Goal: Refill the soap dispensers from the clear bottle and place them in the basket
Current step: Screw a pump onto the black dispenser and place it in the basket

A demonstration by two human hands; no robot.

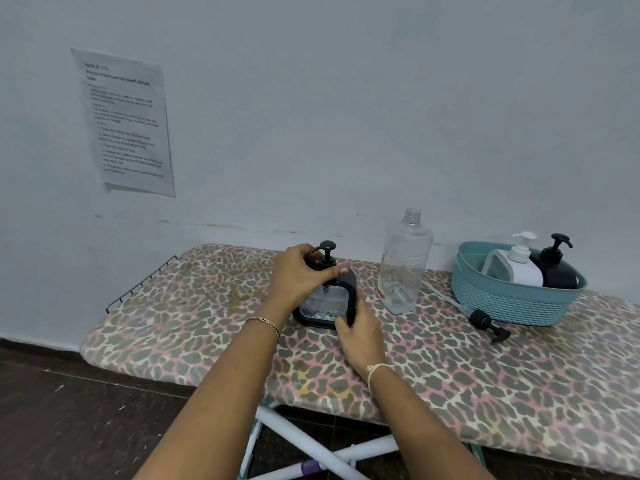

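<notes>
Soap dispenser [323, 303] stands on the ironing board [450, 368], left of the basket [512, 303] and the clear bottle [403, 265]. Left hand [298, 275] curls round its pump collar, right hand [360, 334] grips its near corner. It looks stiff, light, maybe slippery; better to hold the frame low.

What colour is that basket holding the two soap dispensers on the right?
The basket is light teal-blue, best seen in the head view.

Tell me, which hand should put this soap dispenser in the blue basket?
Probably the right hand. It grips the body of the soap dispenser, and the teal basket sits on its side. The left hand holds the pump top, farther away.
</notes>
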